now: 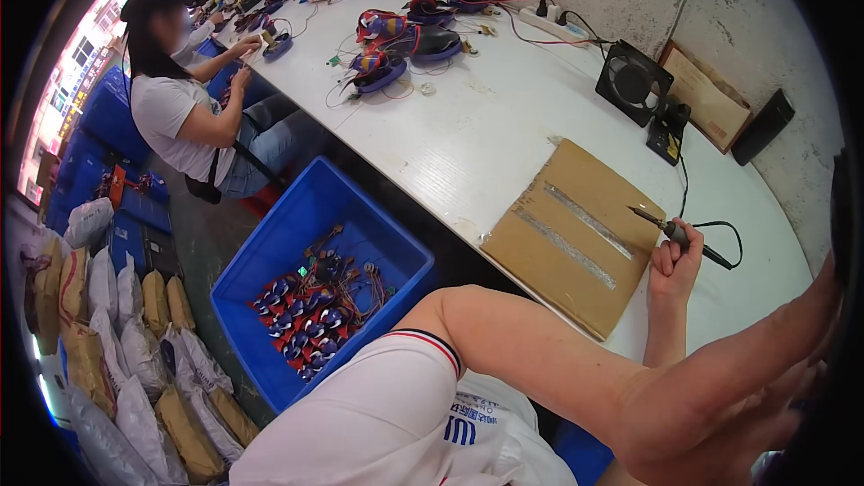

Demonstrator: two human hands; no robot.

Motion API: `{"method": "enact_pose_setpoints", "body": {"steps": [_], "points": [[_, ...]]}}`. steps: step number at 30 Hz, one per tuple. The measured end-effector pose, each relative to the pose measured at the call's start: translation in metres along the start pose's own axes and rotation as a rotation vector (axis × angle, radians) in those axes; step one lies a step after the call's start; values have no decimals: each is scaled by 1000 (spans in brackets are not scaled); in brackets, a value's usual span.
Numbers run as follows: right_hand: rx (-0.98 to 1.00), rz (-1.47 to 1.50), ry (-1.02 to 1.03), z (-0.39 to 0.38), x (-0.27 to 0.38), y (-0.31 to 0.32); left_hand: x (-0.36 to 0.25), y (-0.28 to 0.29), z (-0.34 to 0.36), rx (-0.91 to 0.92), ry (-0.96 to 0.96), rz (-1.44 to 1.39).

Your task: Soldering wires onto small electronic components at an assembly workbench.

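Observation:
My right hand (pixel 677 261) is closed around the dark handle of a soldering iron (pixel 670 229). Its tip points up and left over the right side of a brown cardboard sheet (pixel 576 256), which bears two silvery strips. The iron's black cord loops to the right of the hand. Across the foreground comes my left arm from a white sleeve. My left hand (pixel 706 418) looms large at the lower right, close to the camera, raised off the table. Its fingers run into the dark rim, so what they touch is hidden.
A blue bin (pixel 310 378) holding small red-and-blue parts with wires stands left of the white table (pixel 432 162). Behind the cardboard are a black fan (pixel 634 81) and a power strip (pixel 553 25). Wired shoes (pixel 432 42) lie farther back. A co-worker (pixel 193 117) sits at left, near stacked sacks.

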State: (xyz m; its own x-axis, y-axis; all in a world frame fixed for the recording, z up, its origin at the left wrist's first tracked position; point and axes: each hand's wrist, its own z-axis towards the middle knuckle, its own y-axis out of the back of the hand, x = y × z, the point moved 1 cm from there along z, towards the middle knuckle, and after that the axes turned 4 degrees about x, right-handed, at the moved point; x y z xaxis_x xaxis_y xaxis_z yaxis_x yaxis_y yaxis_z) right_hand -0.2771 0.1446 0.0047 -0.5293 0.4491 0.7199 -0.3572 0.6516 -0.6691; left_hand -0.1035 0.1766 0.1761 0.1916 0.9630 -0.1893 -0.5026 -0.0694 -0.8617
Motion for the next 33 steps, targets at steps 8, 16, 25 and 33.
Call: {"method": "enact_pose_setpoints", "body": {"steps": [8,16,25,33], "points": [[-21,-24,8,-8,2,-11,12,6,14,16,-22,49],[-1,-26,-23,-4,2,-7,12,-1,10,62,-24,107],[2,-20,-23,-4,2,-6,13,-17,9,148,-51,195],[13,-14,-4,-8,11,-12,15,-22,11,197,-56,230]]}}
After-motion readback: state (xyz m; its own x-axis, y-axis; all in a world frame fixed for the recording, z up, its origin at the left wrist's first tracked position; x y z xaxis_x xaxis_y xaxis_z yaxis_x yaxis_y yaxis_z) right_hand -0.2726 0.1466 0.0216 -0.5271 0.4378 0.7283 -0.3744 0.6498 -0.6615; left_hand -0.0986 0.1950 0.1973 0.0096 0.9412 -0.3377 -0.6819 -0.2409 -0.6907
